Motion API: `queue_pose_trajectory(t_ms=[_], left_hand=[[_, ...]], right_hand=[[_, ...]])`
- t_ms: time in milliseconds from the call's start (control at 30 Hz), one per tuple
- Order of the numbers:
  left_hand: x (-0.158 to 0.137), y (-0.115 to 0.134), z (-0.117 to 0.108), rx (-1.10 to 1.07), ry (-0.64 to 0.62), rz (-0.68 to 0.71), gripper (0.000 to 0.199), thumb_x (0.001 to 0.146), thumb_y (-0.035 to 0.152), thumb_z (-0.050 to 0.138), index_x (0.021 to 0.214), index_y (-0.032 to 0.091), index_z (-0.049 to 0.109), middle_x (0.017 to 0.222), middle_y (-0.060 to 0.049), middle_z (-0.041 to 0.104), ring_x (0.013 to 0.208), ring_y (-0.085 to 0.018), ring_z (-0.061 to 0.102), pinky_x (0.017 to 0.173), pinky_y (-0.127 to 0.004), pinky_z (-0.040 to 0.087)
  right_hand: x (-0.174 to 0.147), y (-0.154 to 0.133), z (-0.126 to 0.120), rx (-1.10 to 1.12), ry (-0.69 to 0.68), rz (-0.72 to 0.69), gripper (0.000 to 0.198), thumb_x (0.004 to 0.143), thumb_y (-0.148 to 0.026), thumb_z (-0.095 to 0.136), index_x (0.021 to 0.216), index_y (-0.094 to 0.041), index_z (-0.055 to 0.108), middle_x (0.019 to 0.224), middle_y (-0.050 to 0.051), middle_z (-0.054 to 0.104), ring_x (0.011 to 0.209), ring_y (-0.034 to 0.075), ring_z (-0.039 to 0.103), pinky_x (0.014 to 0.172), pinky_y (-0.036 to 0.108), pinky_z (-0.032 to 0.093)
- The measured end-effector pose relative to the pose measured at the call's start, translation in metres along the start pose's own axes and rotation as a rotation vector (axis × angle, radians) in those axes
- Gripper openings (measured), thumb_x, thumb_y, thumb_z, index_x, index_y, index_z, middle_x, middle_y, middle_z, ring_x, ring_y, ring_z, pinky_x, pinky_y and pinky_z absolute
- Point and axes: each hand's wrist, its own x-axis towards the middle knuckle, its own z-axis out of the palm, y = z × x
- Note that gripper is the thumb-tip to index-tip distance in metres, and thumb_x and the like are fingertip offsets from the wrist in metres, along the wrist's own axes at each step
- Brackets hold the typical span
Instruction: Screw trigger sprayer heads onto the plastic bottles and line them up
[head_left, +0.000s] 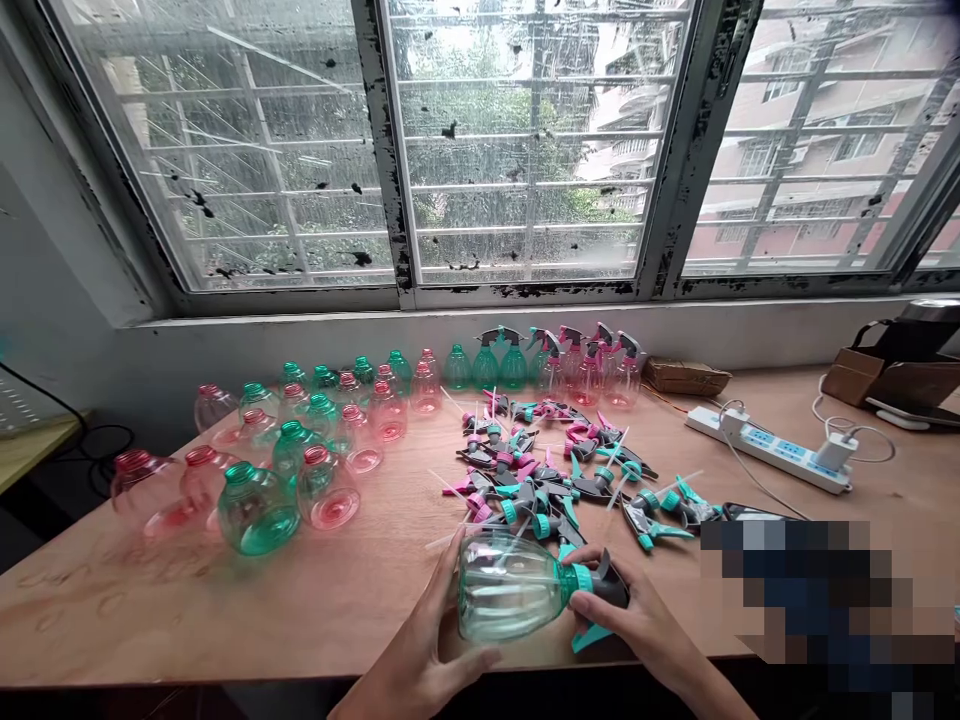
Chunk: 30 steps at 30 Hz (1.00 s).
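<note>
A clear green spray bottle (506, 590) lies sideways between my hands above the table's front edge. My left hand (424, 640) cups its base, thumb below and fingers behind. With thumb and fingers, my right hand (637, 615) grips the teal collar (577, 578) at the neck. The dark grey spray head (611, 585) sits on the neck, partly covered by my right hand, and its teal trigger (591, 637) points down. A thin tube shows inside the bottle. Just behind it, a pile of loose spray heads (525, 490) in teal, pink and grey lies with white tubes sticking out.
Headless green and pink bottles (255, 510) stand at the left. Several bottles with spray heads (589, 375) line the back wall. To the right are a white power strip (772, 450) with cords, a brown package (686, 377) and an open cardboard box (892, 365). A blurred patch covers the lower right.
</note>
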Motion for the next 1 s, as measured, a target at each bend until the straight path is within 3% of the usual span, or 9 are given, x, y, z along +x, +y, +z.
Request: queue_pose_trajectory(t_ms=[167, 300, 367, 533, 700, 867, 1000], left_hand=[[0.0, -0.001, 0.001, 0.032, 0.064, 0.029, 0.077, 0.104, 0.032, 0.057, 0.164, 0.049, 0.011, 0.178, 0.001, 0.016, 0.162, -0.03, 0.019, 0.129, -0.047, 0.028], [-0.002, -0.003, -0.001, -0.042, 0.011, 0.013, 0.098, 0.096, 0.035, 0.072, 0.164, 0.049, 0.003, 0.178, -0.001, 0.014, 0.159, -0.034, 0.029, 0.126, -0.048, 0.036], [-0.002, -0.002, -0.002, -0.098, 0.0, -0.005, 0.104, 0.092, 0.039, 0.077, 0.165, 0.046, 0.002, 0.178, -0.003, 0.014, 0.158, -0.036, 0.031, 0.126, -0.049, 0.035], [0.0, -0.004, 0.0, -0.077, 0.036, -0.024, 0.098, 0.091, 0.042, 0.078, 0.165, 0.043, 0.013, 0.178, -0.005, 0.016, 0.161, -0.037, 0.022, 0.128, -0.048, 0.032], [0.0, -0.011, 0.002, -0.053, 0.019, 0.051, 0.075, 0.105, 0.043, 0.056, 0.164, 0.049, 0.01, 0.179, -0.001, 0.011, 0.162, -0.036, 0.019, 0.124, -0.047, 0.039], [-0.001, -0.001, 0.0, -0.05, 0.026, 0.007, 0.104, 0.094, 0.041, 0.074, 0.165, 0.044, 0.0, 0.178, -0.005, 0.012, 0.162, -0.037, 0.016, 0.128, -0.052, 0.03], [0.0, 0.002, -0.001, -0.071, 0.031, -0.008, 0.1, 0.091, 0.044, 0.077, 0.166, 0.041, 0.011, 0.178, -0.006, 0.011, 0.162, -0.038, 0.014, 0.13, -0.053, 0.023]], right_hand=[[0.001, 0.0, 0.0, -0.021, 0.009, 0.002, 0.047, 0.083, -0.051, 0.084, 0.11, -0.017, 0.067, 0.066, 0.0, 0.071, 0.063, 0.021, 0.069, 0.063, 0.033, 0.055], [0.001, 0.001, -0.002, -0.026, 0.006, 0.002, 0.047, 0.082, -0.05, 0.086, 0.11, -0.017, 0.067, 0.066, 0.0, 0.072, 0.063, 0.019, 0.069, 0.062, 0.031, 0.054], [0.0, 0.0, -0.001, -0.016, -0.003, -0.002, 0.046, 0.081, -0.049, 0.088, 0.107, -0.017, 0.068, 0.068, 0.0, 0.072, 0.063, 0.019, 0.069, 0.062, 0.029, 0.055], [0.0, -0.004, 0.002, 0.025, 0.0, 0.013, 0.047, 0.08, -0.05, 0.087, 0.106, -0.016, 0.068, 0.067, 0.0, 0.072, 0.062, 0.019, 0.07, 0.061, 0.029, 0.056], [0.0, -0.003, 0.001, 0.034, 0.003, 0.007, 0.048, 0.081, -0.052, 0.086, 0.106, -0.016, 0.067, 0.065, 0.0, 0.071, 0.061, 0.02, 0.069, 0.062, 0.031, 0.057], [-0.001, -0.006, 0.001, -0.009, -0.021, 0.007, 0.045, 0.079, -0.048, 0.088, 0.106, -0.017, 0.068, 0.07, 0.0, 0.072, 0.065, 0.02, 0.069, 0.062, 0.03, 0.055], [-0.001, -0.008, 0.002, -0.044, -0.008, 0.001, 0.047, 0.078, -0.05, 0.089, 0.105, -0.017, 0.07, 0.07, 0.001, 0.073, 0.065, 0.021, 0.07, 0.061, 0.031, 0.056]])
